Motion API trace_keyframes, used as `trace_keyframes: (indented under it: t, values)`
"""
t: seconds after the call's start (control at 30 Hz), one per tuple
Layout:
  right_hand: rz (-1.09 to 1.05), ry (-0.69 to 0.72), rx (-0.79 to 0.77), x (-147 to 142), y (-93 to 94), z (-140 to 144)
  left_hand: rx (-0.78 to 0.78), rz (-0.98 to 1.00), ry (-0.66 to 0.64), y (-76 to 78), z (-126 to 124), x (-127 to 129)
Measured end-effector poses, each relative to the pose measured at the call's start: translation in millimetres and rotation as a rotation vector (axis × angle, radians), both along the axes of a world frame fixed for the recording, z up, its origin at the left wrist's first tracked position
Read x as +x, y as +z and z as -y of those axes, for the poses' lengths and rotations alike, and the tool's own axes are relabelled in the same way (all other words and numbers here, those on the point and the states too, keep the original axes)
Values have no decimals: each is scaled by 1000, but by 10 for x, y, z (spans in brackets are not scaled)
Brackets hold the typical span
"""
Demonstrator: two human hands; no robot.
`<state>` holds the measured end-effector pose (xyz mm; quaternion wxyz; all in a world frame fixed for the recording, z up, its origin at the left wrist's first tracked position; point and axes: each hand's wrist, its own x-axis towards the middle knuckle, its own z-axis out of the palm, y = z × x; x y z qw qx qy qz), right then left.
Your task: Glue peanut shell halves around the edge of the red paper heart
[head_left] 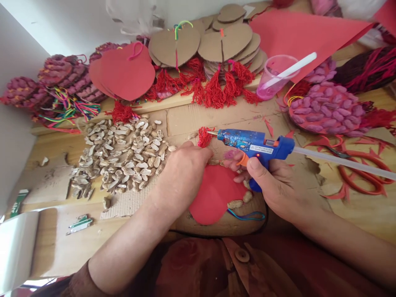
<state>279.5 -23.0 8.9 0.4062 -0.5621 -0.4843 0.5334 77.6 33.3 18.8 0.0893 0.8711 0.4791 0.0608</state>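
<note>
right hand [272, 181] wrapped round a blue glue gun [256, 145], finger on its orange trigger, left hand [184, 173] curled, pressing down on the red heart cutout [213, 196] mid-table, 2 peanut shells [239, 201] on its edge, loose shell pile [123, 154] left, red scissors [361, 173] right

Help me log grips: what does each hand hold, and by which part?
Right hand holds the glue gun by its handle. Left hand presses the red heart.
</note>
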Motion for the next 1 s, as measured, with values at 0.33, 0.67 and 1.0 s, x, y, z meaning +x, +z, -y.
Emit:
trace_keyframes:
  t: [0.33, 0.67, 1.0]
  values:
    - [55, -8, 14, 4, 35, -16, 71, 267, 53, 83, 163, -265]
    - [49, -6, 3, 5, 85, -32, -13, 413, 148, -118, 92, -181]
    - [18, -24, -46, 3, 41, -24, 8, 397, 94, -160, 49, -142]
